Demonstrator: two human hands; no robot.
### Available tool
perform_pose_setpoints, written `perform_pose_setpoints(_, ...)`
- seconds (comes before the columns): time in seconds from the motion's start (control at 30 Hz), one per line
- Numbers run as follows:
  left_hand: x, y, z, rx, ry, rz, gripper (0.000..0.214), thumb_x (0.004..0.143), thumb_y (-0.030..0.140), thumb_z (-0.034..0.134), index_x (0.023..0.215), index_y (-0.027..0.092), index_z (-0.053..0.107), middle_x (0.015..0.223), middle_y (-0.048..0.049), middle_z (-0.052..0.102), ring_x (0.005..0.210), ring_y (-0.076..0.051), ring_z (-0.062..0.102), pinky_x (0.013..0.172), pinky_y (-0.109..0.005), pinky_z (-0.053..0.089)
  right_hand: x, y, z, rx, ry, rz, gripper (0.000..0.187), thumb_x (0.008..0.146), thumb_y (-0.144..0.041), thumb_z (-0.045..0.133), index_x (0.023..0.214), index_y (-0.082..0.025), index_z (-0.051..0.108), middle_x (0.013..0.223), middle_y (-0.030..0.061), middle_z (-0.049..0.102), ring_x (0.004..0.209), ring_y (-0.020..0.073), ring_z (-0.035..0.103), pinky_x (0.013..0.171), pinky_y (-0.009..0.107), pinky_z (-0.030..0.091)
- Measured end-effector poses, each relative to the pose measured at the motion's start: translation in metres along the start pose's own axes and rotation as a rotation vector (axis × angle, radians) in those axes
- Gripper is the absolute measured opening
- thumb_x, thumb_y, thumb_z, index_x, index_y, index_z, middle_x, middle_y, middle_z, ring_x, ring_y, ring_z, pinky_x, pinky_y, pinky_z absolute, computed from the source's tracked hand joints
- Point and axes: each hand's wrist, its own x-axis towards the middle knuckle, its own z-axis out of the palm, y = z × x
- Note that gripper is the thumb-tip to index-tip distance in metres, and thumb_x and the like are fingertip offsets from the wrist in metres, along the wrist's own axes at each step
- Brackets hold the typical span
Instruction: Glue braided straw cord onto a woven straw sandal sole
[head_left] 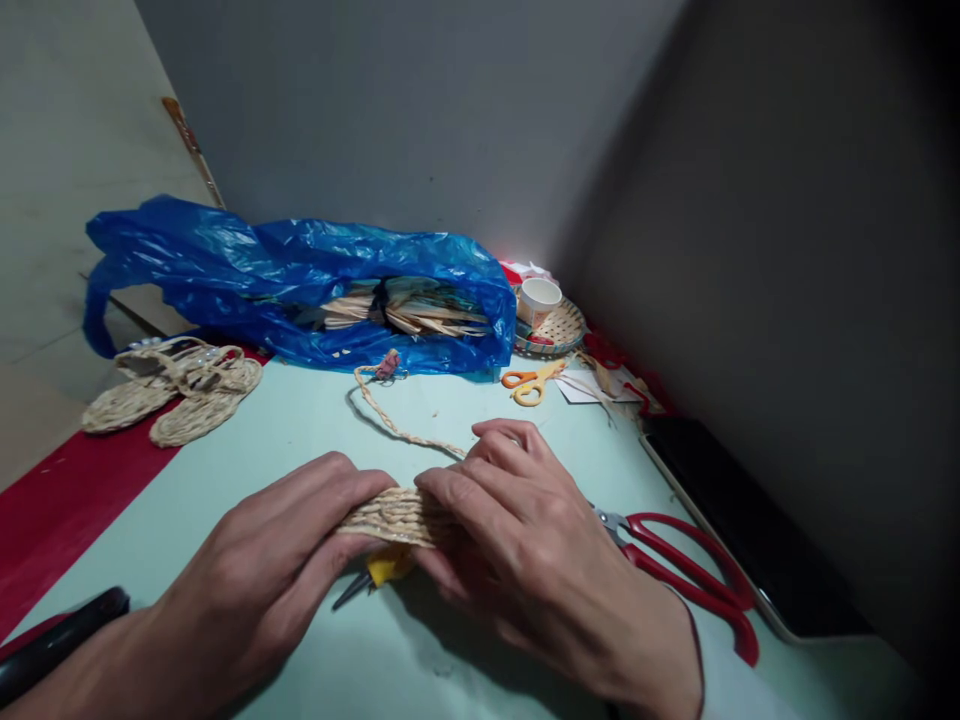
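Between my two hands is a woven straw piece [394, 515], made of several cords lying side by side. My left hand [274, 555] pinches its left end between thumb and fingers. On the other end my right hand [525, 530] is closed, its fingers covering that part of the weave. A twisted straw cord [397, 428] runs away from behind my right hand to a small reddish bundle [388, 365] on the table. Below the woven piece lies a yellow-handled tool [390, 566] with a dark pointed tip, partly hidden.
A blue plastic bag [292, 260] with straw strips stands at the back. Straw sandals [202, 390] lie left. Yellow scissors [531, 383], a paper cup [540, 297] in a round basket [566, 330], red-handled scissors [690, 560] and a dark tablet [742, 520] are on the right.
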Motion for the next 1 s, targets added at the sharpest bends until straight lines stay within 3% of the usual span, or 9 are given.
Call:
perform_pose_setpoints(0.17, -0.009, -0.004, 0.003, 0.062, -0.03, -0.046, 0.028, 0.103, 0.021, 0.059, 0.128, 0.032, 0.063, 0.108, 0.0014, 0.072, 0.095, -0.017, 0.068, 0.092, -0.02, 0.049, 0.0, -0.003, 0.0, 0.005, 0.025, -0.013, 0.024, 0.106, -0.022, 0.055, 0.104, -0.006, 0.073, 0.08, 0.0047, 0.066, 0.079, 0.0221, 0.048, 0.091, 0.045, 0.04)
perform_pose_setpoints(0.43, 0.003, 0.002, 0.0, 0.038, -0.058, 0.039, 0.024, 0.103, 0.016, 0.055, 0.12, 0.031, 0.062, 0.091, 0.0057, 0.069, 0.082, -0.011, 0.07, 0.082, -0.011, 0.05, 0.001, 0.002, 0.003, -0.021, -0.015, -0.005, 0.024, 0.106, -0.024, 0.054, 0.098, -0.01, 0.071, 0.08, 0.0034, 0.064, 0.077, 0.0201, 0.046, 0.092, 0.043, 0.04)
perform_pose_setpoints(0.5, 0.004, -0.001, -0.001, 0.036, -0.108, 0.02, 0.038, 0.102, 0.028, 0.062, 0.138, 0.036, 0.056, 0.114, 0.0042, 0.075, 0.103, -0.013, 0.073, 0.093, -0.012, 0.05, -0.001, 0.008, 0.001, -0.062, -0.03, 0.012, 0.021, 0.105, -0.024, 0.054, 0.096, -0.011, 0.069, 0.08, 0.0035, 0.064, 0.079, 0.0203, 0.046, 0.091, 0.042, 0.04)
perform_pose_setpoints(0.57, 0.003, -0.007, -0.004, 0.04, -0.139, -0.058, 0.064, 0.097, 0.043, 0.069, 0.156, 0.041, 0.043, 0.148, 0.0026, 0.066, 0.131, -0.019, 0.066, 0.108, -0.016, 0.046, -0.002, 0.013, -0.001, -0.094, -0.046, 0.032, 0.019, 0.104, -0.024, 0.055, 0.096, -0.012, 0.068, 0.082, 0.0041, 0.065, 0.08, 0.0205, 0.047, 0.089, 0.041, 0.04)
perform_pose_setpoints(0.63, 0.006, -0.012, -0.009, 0.002, -0.114, -0.173, 0.063, 0.097, 0.05, 0.068, 0.155, 0.045, 0.044, 0.16, 0.0056, 0.057, 0.141, -0.021, 0.06, 0.111, -0.017, 0.044, -0.002, 0.016, -0.003, -0.099, -0.074, 0.05, 0.018, 0.104, -0.025, 0.057, 0.096, -0.013, 0.067, 0.084, 0.004, 0.065, 0.082, 0.0203, 0.048, 0.087, 0.04, 0.039)
perform_pose_setpoints(0.73, 0.016, -0.012, -0.017, -0.117, -0.069, -0.322, 0.028, 0.101, 0.05, 0.058, 0.124, 0.04, 0.072, 0.135, 0.0069, 0.074, 0.125, -0.018, 0.069, 0.1, -0.013, 0.048, 0.001, 0.014, -0.004, -0.081, -0.124, 0.047, 0.016, 0.103, -0.024, 0.058, 0.093, -0.015, 0.066, 0.085, 0.0027, 0.064, 0.082, 0.0192, 0.048, 0.088, 0.039, 0.039)
perform_pose_setpoints(0.87, 0.029, -0.001, -0.019, -0.315, -0.324, -0.475, 0.037, 0.1, 0.054, 0.054, 0.085, 0.029, 0.077, 0.087, 0.0029, 0.079, 0.083, -0.018, 0.072, 0.074, -0.016, 0.052, 0.005, 0.007, -0.004, -0.075, -0.154, -0.006, 0.019, 0.106, -0.023, 0.053, 0.094, -0.015, 0.066, 0.088, 0.0028, 0.064, 0.084, 0.0194, 0.046, 0.089, 0.04, 0.039)
perform_pose_setpoints(0.93, 0.031, 0.002, -0.018, -0.391, -0.415, -0.532, 0.041, 0.098, 0.055, 0.056, 0.077, 0.025, 0.075, 0.079, 0.0012, 0.076, 0.076, -0.018, 0.069, 0.07, -0.019, 0.051, 0.007, 0.006, -0.003, -0.07, -0.152, -0.025, 0.024, 0.108, -0.024, 0.049, 0.098, -0.015, 0.068, 0.092, 0.0041, 0.066, 0.086, 0.0203, 0.047, 0.089, 0.041, 0.038)
perform_pose_setpoints(1.0, 0.03, 0.002, -0.015, -0.429, -0.412, -0.569, 0.04, 0.096, 0.054, 0.059, 0.075, 0.024, 0.075, 0.077, -0.0001, 0.074, 0.075, -0.019, 0.067, 0.068, -0.021, 0.051, 0.008, 0.005, -0.003, -0.067, -0.141, -0.033, 0.022, 0.108, -0.022, 0.049, 0.104, -0.014, 0.069, 0.098, 0.0057, 0.068, 0.089, 0.0215, 0.047, 0.092, 0.043, 0.038)
